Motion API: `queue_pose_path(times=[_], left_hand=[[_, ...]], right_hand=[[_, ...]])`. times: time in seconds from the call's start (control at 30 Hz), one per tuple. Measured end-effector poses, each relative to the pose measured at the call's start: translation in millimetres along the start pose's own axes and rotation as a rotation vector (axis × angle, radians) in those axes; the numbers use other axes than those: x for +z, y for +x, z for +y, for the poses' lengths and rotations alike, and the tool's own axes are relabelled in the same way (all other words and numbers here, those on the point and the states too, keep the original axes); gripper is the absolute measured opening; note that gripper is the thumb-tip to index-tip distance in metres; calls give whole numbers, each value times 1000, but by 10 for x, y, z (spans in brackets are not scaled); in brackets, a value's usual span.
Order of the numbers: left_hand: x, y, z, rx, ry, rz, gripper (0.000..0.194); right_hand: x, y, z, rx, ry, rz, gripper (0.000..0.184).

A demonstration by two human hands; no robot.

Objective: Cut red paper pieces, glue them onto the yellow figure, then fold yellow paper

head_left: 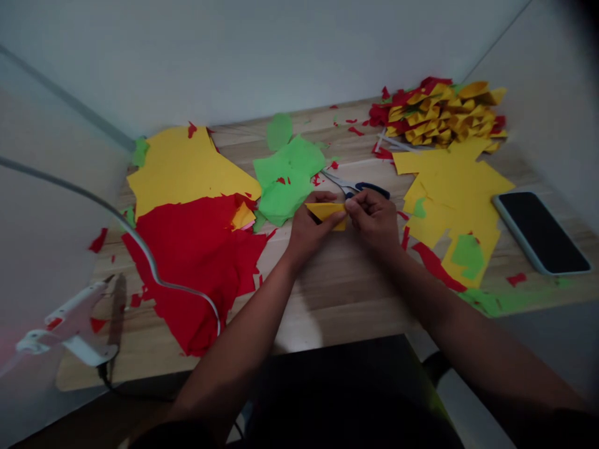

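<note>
A small folded piece of yellow paper (pixel 322 211) is held between my two hands above the middle of the table. My left hand (pixel 314 226) is closed on its left part, with the thumb along the lower edge. At the right corner, my right hand (pixel 373 215) pinches the same piece between thumb and fingertips. Just beyond my hands lies a pair of scissors (pixel 349 184) with dark blue handles, partly covered by my right hand. Green paper (pixel 290 171) lies to the left of the blades.
Red paper (pixel 191 262) and a yellow sheet (pixel 182 165) cover the left side. A white glue gun (pixel 79 321) stands at the left edge, near a pale cable (pixel 150 255). Rightward are yellow pieces (pixel 444 187), a heap of folded yellow paper (pixel 444 115) and a phone (pixel 541 232).
</note>
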State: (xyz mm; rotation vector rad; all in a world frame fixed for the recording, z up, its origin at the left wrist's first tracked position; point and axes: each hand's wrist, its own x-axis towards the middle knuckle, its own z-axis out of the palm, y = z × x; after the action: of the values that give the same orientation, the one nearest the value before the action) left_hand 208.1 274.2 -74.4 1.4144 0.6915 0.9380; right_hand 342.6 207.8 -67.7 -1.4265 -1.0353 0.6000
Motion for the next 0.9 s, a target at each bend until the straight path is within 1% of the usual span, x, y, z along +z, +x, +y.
queue_pose_path(times=[0.03,0.13,0.2,0.27,0.3,0.4,0.47,0.53,0.63,0.77,0.83,0.9], left_hand=[[4,2,-1,4,-18,15,40],[7,4,-10,-37,-51,7,35],[0,6,-17,-63,-59,64,34],[-13,13,-24,-74,-81,139,33],[-18,17,-28,-75,-94,149,33],[-24,28,-38,-57,-84,86,33],[-18,27,-39,-56,-38,39,31],[-15,23,-36,-61,3,18,27],[-24,18,-30,-37,31,7,26],[-35,10,-31,-4,25,-8,22],[-29,3,-31,-5,8,2,19],[-22,0,-27,-12,-1,38,19]], right_hand=[[1,-12,-3,-23,-19,12,32],[12,-38,-12,-56,-35,82,37],[21,-37,-12,-40,-15,98,37],[24,-20,-2,-25,-1,78,32],[23,-7,9,-25,1,69,29],[13,27,49,-25,2,62,22],[12,36,67,-13,-11,45,20],[19,34,70,-27,-56,25,20],[33,23,54,-51,-108,-14,20],[30,28,36,-9,-81,-90,31],[29,42,29,-1,-84,-140,34],[40,62,21,-1,-104,-162,36]])
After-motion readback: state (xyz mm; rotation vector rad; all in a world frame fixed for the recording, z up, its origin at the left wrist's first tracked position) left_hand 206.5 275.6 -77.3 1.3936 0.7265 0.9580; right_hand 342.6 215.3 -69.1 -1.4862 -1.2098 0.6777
